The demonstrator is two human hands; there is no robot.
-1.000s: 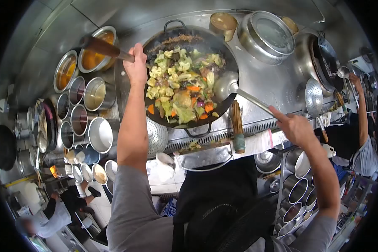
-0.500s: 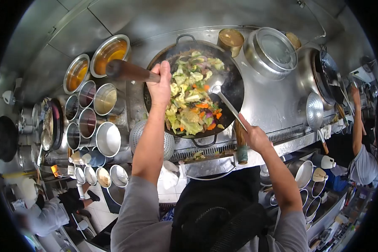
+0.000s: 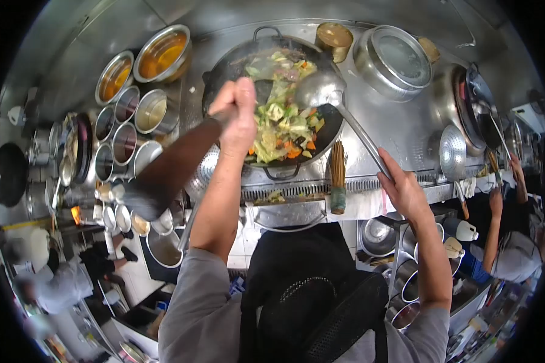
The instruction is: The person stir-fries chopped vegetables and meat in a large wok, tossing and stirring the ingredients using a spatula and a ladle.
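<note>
My left hand (image 3: 237, 118) is closed round the brown wooden handle (image 3: 178, 163) of a utensil. That handle tilts up toward the camera and is blurred; its working end lies in the wok, partly hidden behind my hand. With my right hand (image 3: 404, 190) I grip the metal shaft of a ladle (image 3: 318, 89), whose bowl is over the right side of the wok. The black wok (image 3: 333, 130) holds chopped vegetables (image 3: 278, 124), green leaves and orange pieces among them, and a little steam rises from it.
A bamboo brush (image 3: 338, 181) stands below the wok. Metal bowls of orange liquid (image 3: 162, 53) and several pots are at left. A lidded pot (image 3: 399, 60), a tin can (image 3: 334, 41) and a perforated ladle (image 3: 452, 151) are at right. Co-workers are at far right and lower left.
The wooden handle has swung down and toward the camera. My right hand has moved right and the ladle's bowl has risen. The vegetables have shifted within the wok.
</note>
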